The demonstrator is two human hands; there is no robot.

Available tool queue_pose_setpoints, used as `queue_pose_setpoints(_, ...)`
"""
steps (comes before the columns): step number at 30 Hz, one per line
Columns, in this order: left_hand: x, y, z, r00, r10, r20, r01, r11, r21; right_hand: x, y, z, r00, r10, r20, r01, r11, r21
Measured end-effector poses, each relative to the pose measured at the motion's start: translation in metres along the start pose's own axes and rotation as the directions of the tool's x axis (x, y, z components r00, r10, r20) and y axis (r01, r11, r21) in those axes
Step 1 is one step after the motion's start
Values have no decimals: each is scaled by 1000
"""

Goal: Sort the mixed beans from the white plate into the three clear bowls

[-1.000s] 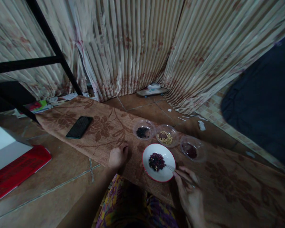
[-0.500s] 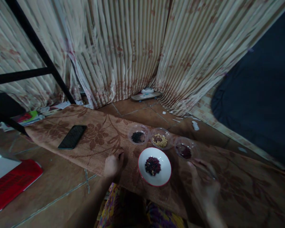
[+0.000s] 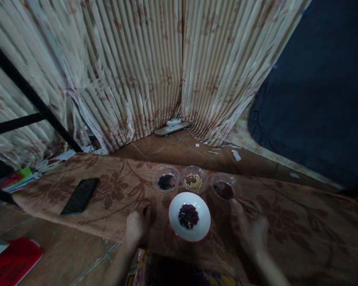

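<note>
My left hand [image 3: 138, 223] rests on the brown cloth in a loose fist, left of a white bowl [image 3: 204, 221] with a red rim. A small heap of mixed dark red, black and a few pale beans [image 3: 188, 216] lies in the bowl. To the bowl's right, my right hand [image 3: 252, 228] is closed, its fingertips close to a clear plastic cup [image 3: 238, 184] of dark red beans [image 3: 225, 190]. The picture is dim and blurred there; what those fingers hold I cannot make out. Black beans [image 3: 166, 182] and yellow beans [image 3: 197, 183] sit in two other clear cups.
A brown flower-patterned cloth [image 3: 113, 190] covers the narrow table. A black phone [image 3: 80, 196] lies at its left. Beyond are striped curtains [image 3: 155, 79], a skateboard [image 3: 173, 128] on the tiled floor and a dark cover [image 3: 310, 99]. A black metal frame [image 3: 41, 105] stands at left.
The view has tilted and shifted, so the table things sit a little lower and further left. My right hand stays near the dark red beans, its fingers slightly changed; my left hand remains curled.
</note>
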State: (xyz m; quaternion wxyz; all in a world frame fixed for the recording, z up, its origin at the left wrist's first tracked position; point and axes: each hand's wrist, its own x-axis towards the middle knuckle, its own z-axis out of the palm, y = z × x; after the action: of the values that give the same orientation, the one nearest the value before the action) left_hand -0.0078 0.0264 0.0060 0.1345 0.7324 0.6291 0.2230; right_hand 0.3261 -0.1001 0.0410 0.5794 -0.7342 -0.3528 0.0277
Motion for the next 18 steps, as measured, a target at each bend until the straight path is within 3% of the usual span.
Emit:
queue_pose_setpoints(4, -4, 12, -4, 999, -37, 25, 40, 990, -135, -28, -15, 0, 983, 79, 167, -81, 997, 4)
queue_pose_setpoints(7, -15, 33, -7, 989, -51, 138, 92, 944, -316, -46, -20, 4, 959, 55, 277, -51, 998, -22)
queue_pose_setpoints(11, -35, 62, -7, 944, 123, 305, 78, 818, -571, -56, -16, 9, 930, 25, 366, -2, 998, -62)
queue_pose_setpoints(18, -47, 70, 11, 946, 117, 302, 141, 691, -709, -56, -6, 11, 917, -54, 396, 95, 992, -84)
